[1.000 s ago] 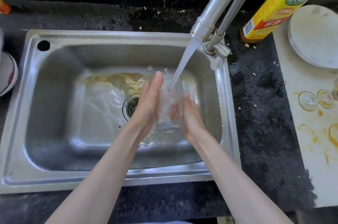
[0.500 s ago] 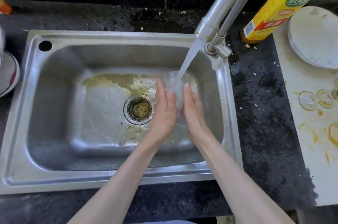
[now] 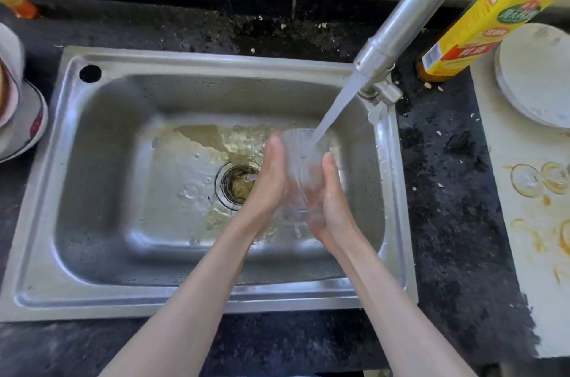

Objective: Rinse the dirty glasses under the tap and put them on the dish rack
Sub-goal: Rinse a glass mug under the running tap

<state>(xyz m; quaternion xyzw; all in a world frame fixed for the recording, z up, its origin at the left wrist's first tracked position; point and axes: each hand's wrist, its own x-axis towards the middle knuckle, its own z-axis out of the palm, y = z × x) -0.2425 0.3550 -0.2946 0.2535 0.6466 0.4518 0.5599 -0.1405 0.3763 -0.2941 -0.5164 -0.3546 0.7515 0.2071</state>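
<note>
Holding the glass (image 3: 300, 167) between my two flat palms, left hand (image 3: 270, 179) and right hand (image 3: 331, 201) pressing its sides with straight fingers, I keep it upright, mouth up under the water stream (image 3: 334, 110) at centre right of the frame, above the sink (image 3: 123, 293). More dirty glasses (image 3: 538, 179) lie at the right edge, nearer my right hand.

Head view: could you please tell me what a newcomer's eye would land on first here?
At centre, the left hand and right hand press a clear glass between flat palms under the stream from the tap, over the steel sink. Yellowish residue stains the basin behind the drain. On the right counter, a tipped wine glass lies among orange stains.
</note>
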